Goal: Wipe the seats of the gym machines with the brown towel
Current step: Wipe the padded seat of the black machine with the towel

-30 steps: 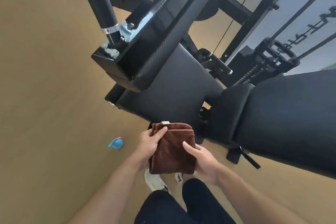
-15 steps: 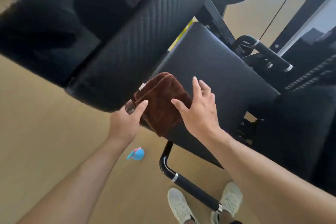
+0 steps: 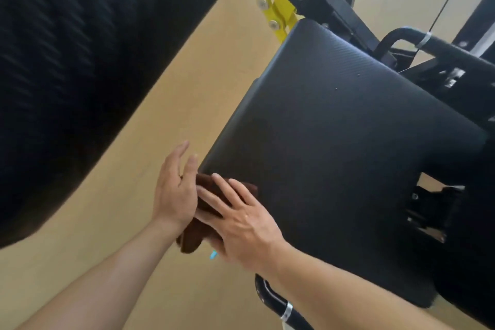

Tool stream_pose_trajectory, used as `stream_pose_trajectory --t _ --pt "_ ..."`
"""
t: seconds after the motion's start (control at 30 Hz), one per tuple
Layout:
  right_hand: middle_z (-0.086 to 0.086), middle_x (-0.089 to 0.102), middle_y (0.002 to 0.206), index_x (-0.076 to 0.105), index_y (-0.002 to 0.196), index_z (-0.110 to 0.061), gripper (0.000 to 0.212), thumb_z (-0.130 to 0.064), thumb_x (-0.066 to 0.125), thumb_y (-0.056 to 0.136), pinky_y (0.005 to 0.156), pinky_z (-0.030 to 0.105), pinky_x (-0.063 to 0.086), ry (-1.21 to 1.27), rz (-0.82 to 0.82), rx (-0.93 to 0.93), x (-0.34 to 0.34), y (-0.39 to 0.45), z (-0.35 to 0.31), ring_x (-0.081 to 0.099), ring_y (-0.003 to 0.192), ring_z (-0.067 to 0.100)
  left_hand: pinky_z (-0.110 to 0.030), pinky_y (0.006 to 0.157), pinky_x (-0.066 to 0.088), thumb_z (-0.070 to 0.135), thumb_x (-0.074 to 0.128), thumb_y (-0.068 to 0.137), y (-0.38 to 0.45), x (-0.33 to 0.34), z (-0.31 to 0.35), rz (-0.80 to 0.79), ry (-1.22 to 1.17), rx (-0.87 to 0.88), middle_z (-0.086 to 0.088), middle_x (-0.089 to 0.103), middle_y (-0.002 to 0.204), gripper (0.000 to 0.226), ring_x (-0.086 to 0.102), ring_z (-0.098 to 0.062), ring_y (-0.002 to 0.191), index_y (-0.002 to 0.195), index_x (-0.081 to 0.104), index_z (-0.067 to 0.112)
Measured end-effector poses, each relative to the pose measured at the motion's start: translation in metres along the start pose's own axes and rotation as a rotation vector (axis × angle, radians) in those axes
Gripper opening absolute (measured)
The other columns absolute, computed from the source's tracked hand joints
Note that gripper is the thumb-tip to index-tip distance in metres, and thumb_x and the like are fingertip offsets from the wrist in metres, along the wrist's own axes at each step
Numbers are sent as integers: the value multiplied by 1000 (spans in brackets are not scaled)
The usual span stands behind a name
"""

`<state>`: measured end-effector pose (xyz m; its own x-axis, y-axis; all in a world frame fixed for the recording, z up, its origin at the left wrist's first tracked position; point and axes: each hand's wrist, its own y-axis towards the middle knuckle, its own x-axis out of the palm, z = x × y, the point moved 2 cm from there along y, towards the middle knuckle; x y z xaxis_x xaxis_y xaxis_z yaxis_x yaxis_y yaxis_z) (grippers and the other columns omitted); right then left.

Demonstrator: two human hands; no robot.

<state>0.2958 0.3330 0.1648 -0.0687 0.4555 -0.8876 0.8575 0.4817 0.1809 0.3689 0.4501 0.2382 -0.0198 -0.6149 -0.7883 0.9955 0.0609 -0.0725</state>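
At seat (image 3: 334, 147) corner, brown towel (image 3: 203, 203) now lower, both hands (L (image 3: 175, 195), R (image 3: 246, 225)) flat, open.

Your right hand (image 3: 241, 220) is flat on the brown towel (image 3: 211, 209), fingers spread, pressing it onto the near-left corner of the black padded seat (image 3: 342, 147). Your left hand (image 3: 175, 193) sits right next to it at the seat's edge, fingers loose and open, touching the towel's left side. Part of the towel hangs off the corner over the tan floor (image 3: 112, 222). There's a yellow bracket (image 3: 276, 13) with bolts at the seat's far end, and a big blurry black pad (image 3: 67, 61) fills the upper left.
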Motion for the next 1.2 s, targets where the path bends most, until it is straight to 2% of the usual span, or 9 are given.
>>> stream_pose_trajectory --t 0.13,0.33,0.43,0.53,0.67,0.8,0.87,0.97,1.2 --pt "-3 10 172 18 160 -43 55 -48 31 107 127 51 -2 -145 -92 -149 -6 11 20 -7 158 31 -31 119 27 43 37 106 6 -1 0 24 -8 17 5 43 156 47 36 -11 145 149 44 25" --pt "1 16 171 26 160 -35 55 -41 40 107 128 49 1 -174 5 -88 1 7 14 1 158 33 -23 113 27 42 38 106 17 0 13 106 -65 63 7 46 153 44 39 -7 142 145 49 24" --pt "0 41 161 48 151 -27 49 -34 45 102 125 42 20 -121 183 -63 1 0 14 31 151 30 -24 115 28 45 38 105 9 1 9 101 -59 144 6 46 154 46 38 -4 141 143 50 22" --pt "0 61 142 68 133 -18 42 -30 50 96 98 37 44 -87 378 88 -11 0 31 52 123 25 -26 118 29 47 37 101 -1 3 5 92 -27 252 4 47 153 50 38 -6 143 140 52 20" --pt "4 60 140 66 133 -15 41 -25 57 94 88 38 42 -138 387 415 -39 2 70 47 112 26 -34 121 29 44 37 101 -13 17 12 48 50 385 -1 46 154 50 35 -16 148 141 51 17" --pt "9 35 161 51 147 -27 50 -42 53 99 116 44 24 -154 395 784 -72 -5 122 28 146 33 -39 123 28 38 40 101 -12 42 18 -31 202 540 -1 43 156 48 29 -16 151 143 49 17" --pt "6 17 170 30 160 -25 69 -54 45 98 127 49 7 -169 277 656 -82 -1 135 3 158 32 -42 123 27 35 40 102 -10 55 21 -69 259 619 0 42 157 48 25 -14 153 146 46 18" --pt "-3 11 172 19 162 -33 78 -69 36 95 128 51 2 -99 28 325 -77 7 128 -6 159 25 -47 122 29 33 38 104 -7 65 29 0 216 672 -7 43 157 50 29 -22 152 149 41 12" --pt "-5 23 169 32 157 -39 64 -61 38 97 128 50 10 -60 44 467 -43 -48 94 6 159 26 -53 123 25 46 25 106 -22 88 22 -30 270 697 -7 40 159 58 27 -23 153 152 35 12"
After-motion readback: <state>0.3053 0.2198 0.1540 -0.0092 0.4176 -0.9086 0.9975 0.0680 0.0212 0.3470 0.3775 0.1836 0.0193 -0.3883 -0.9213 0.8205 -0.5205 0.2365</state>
